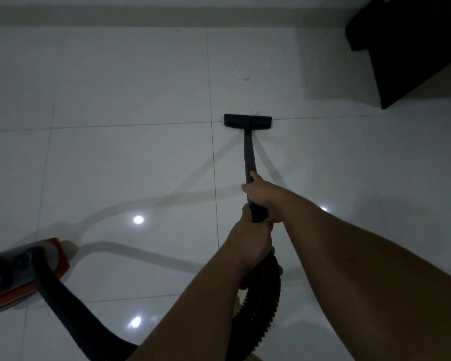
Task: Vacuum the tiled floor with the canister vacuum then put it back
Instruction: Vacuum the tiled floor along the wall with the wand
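A black vacuum wand (pixel 249 155) reaches forward over the white tiled floor (pixel 130 82), its flat floor head (pixel 248 121) resting on a grout line. My right hand (pixel 262 194) grips the wand's upper part. Just below it, my left hand (pixel 253 241) holds the wand's end where the ribbed black hose (pixel 261 303) joins. The hose loops down and left to the red and black canister (pixel 18 269) at the lower left. A small patch of pale debris (pixel 245 76) lies on the tile beyond the floor head.
A dark piece of furniture (pixel 414 48) stands at the upper right. A beige skirting strip (pixel 141 15) runs along the far wall. Ceiling lights reflect as bright spots on the glossy tiles.
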